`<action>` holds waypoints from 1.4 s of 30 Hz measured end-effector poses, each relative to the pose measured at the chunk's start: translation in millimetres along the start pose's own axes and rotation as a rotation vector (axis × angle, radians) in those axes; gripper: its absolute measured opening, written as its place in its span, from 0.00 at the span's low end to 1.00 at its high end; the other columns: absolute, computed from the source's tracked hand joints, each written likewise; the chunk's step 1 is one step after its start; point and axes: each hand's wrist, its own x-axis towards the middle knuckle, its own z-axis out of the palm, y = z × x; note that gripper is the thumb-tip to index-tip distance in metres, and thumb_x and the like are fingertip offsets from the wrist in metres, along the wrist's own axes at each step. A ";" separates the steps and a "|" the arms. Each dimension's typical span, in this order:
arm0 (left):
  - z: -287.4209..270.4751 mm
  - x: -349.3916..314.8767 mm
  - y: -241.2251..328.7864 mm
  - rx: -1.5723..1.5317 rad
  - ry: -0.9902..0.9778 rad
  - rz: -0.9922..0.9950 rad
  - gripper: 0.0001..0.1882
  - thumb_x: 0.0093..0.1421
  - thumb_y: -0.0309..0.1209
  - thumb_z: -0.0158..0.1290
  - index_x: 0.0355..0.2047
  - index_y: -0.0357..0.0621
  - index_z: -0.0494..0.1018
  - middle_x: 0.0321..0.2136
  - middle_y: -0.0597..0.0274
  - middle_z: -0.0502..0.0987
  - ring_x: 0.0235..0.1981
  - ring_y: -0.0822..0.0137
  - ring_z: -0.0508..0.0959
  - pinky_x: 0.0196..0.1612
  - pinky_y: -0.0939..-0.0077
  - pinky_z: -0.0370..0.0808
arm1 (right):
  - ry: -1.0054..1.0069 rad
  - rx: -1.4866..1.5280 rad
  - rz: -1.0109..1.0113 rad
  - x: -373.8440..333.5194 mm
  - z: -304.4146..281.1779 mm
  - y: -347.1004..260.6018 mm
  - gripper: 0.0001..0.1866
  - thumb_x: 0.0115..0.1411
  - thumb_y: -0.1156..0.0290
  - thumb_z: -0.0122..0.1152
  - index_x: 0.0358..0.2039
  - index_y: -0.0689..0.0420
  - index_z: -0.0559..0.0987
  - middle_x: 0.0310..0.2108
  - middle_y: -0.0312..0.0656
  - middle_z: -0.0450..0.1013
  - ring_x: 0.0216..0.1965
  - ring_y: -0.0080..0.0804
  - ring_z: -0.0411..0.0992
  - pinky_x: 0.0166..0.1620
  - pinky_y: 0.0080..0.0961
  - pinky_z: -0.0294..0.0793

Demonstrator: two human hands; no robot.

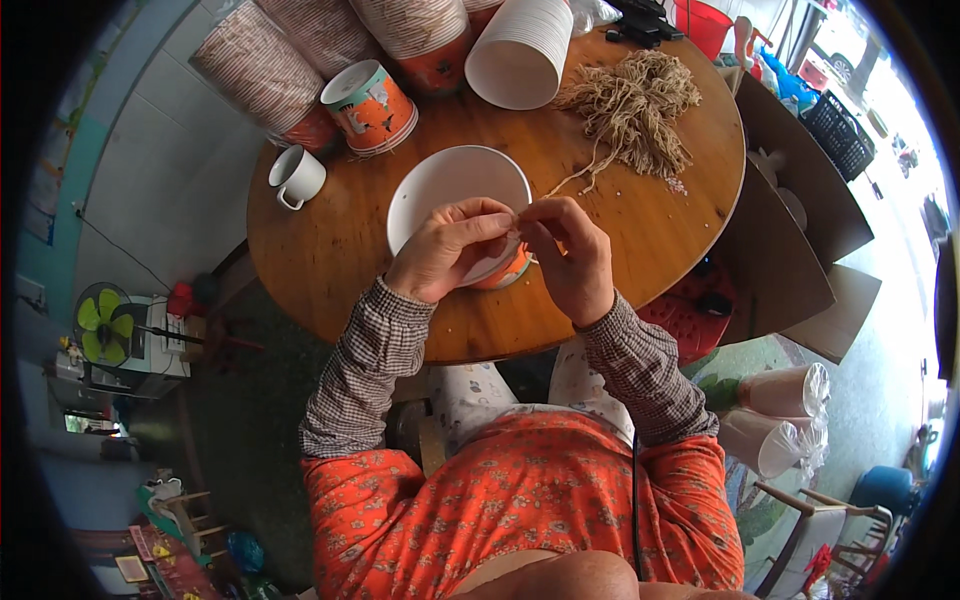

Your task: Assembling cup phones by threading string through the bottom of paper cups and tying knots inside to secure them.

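A paper bucket (425, 190), white inside and orange outside, stands at the table's near side, its open mouth facing me. Over its right rim my left hand (440, 250) and my right hand (578, 262) meet, thumbs and fingertips pinched together. What they pinch is too small to make out; a thin piece of string is possible. Just beyond my right hand lies a loose heap of beige string (640, 115), with one strand trailing toward the bucket. The lower part of the bucket is mostly hidden by my hands.
On the round wooden table (340, 270) stand a white enamel mug (298, 176), an orange bucket (372, 110), tall stacks of paper buckets (262, 70) and a white stack (515, 60) on its side. An open cardboard box (765, 240) and red stool (695, 305) are at right.
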 end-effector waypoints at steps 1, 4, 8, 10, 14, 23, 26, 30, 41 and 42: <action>-1.7 2.1 -2.0 -0.112 -0.036 -0.036 0.10 0.62 0.31 0.54 0.38 0.36 0.76 0.30 0.67 0.76 0.31 0.78 0.74 0.38 0.85 0.73 | 0.001 -0.001 0.000 -1.1 1.0 2.0 0.07 0.58 0.81 0.58 0.38 0.61 0.75 0.31 0.42 0.76 0.30 0.29 0.76 0.34 0.23 0.75; -4.0 3.5 -5.7 -0.233 -0.046 -0.052 0.10 0.62 0.31 0.54 0.38 0.36 0.76 0.30 0.67 0.77 0.30 0.78 0.74 0.36 0.86 0.73 | 0.021 0.026 -0.001 -1.6 4.2 3.7 0.08 0.58 0.80 0.59 0.39 0.62 0.76 0.31 0.42 0.77 0.32 0.26 0.77 0.36 0.21 0.76; 1.0 -0.2 -5.4 -0.180 0.035 -0.010 0.10 0.62 0.30 0.55 0.38 0.35 0.77 0.30 0.66 0.78 0.28 0.78 0.75 0.35 0.86 0.74 | 0.018 -0.039 -0.047 -0.2 1.7 -1.8 0.08 0.57 0.79 0.61 0.38 0.62 0.77 0.30 0.42 0.77 0.30 0.26 0.77 0.35 0.21 0.76; 6.5 -2.5 -3.6 -0.103 0.054 0.020 0.10 0.62 0.30 0.55 0.38 0.35 0.77 0.31 0.65 0.79 0.29 0.78 0.76 0.36 0.86 0.74 | 0.014 -0.092 -0.038 1.7 -3.1 -1.7 0.08 0.57 0.78 0.62 0.38 0.62 0.77 0.29 0.42 0.77 0.29 0.26 0.77 0.34 0.21 0.76; 11.5 -5.2 -1.7 -0.027 0.109 0.070 0.10 0.62 0.29 0.55 0.38 0.34 0.77 0.32 0.64 0.80 0.33 0.78 0.77 0.38 0.86 0.75 | -0.014 -0.157 -0.018 6.7 -6.7 0.0 0.06 0.57 0.78 0.61 0.35 0.63 0.77 0.28 0.42 0.77 0.30 0.26 0.77 0.33 0.20 0.75; 9.2 -1.3 -11.5 0.796 0.169 0.391 0.08 0.60 0.29 0.56 0.36 0.36 0.76 0.31 0.60 0.80 0.32 0.73 0.78 0.36 0.79 0.74 | 0.073 -0.344 -0.157 14.3 -20.7 9.4 0.06 0.57 0.78 0.58 0.34 0.61 0.72 0.27 0.47 0.71 0.27 0.44 0.72 0.30 0.31 0.72; 15.1 -2.6 -8.9 0.925 0.139 0.450 0.08 0.62 0.28 0.54 0.38 0.36 0.76 0.29 0.64 0.78 0.32 0.77 0.76 0.38 0.81 0.73 | 0.083 -0.366 -0.191 12.4 -21.1 9.9 0.05 0.58 0.78 0.57 0.35 0.61 0.72 0.27 0.47 0.71 0.27 0.45 0.72 0.31 0.31 0.72; 27.1 -2.2 -2.1 0.840 0.169 0.422 0.07 0.59 0.28 0.57 0.33 0.35 0.76 0.25 0.61 0.80 0.27 0.73 0.78 0.33 0.79 0.74 | 0.002 -0.339 -0.147 14.8 -27.9 5.3 0.06 0.59 0.76 0.57 0.36 0.62 0.72 0.28 0.46 0.72 0.27 0.41 0.73 0.29 0.29 0.72; 22.0 3.0 -10.0 0.753 0.192 0.487 0.07 0.60 0.27 0.57 0.34 0.35 0.77 0.23 0.62 0.80 0.24 0.79 0.77 0.29 0.82 0.74 | -0.262 0.044 0.432 8.3 -40.5 -8.4 0.08 0.61 0.72 0.59 0.36 0.64 0.76 0.30 0.39 0.76 0.25 0.20 0.73 0.27 0.19 0.72; 23.3 2.2 -9.0 0.753 0.193 0.486 0.07 0.60 0.27 0.57 0.34 0.35 0.77 0.23 0.62 0.80 0.24 0.79 0.77 0.29 0.82 0.74 | -0.263 0.045 0.433 8.0 -40.4 -6.5 0.08 0.61 0.72 0.59 0.36 0.64 0.76 0.30 0.39 0.76 0.25 0.20 0.73 0.27 0.19 0.72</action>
